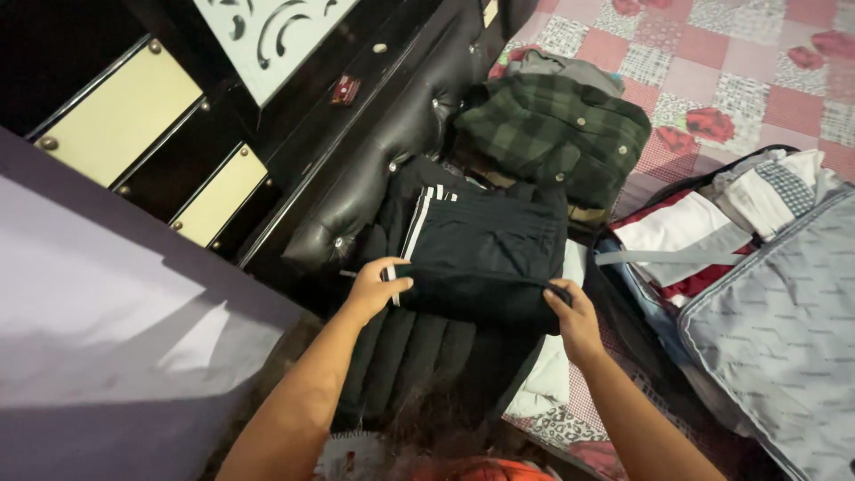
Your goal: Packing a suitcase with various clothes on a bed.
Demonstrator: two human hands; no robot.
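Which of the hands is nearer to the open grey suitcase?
Right. The right hand grips the near-right edge of the folded black garment with white stripes, just left of the open grey suitcase. The left hand holds the garment's far-left edge.

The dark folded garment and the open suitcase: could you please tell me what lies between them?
In the head view, a strip of checked bedsheet and some white cloth lie between the dark garment, held by both hands, and the suitcase.

Dim, warm indoor light; the dark folded garment (485,258) loses detail in shadow, the bedspread (712,53) far right is brightest, edges slightly soft.
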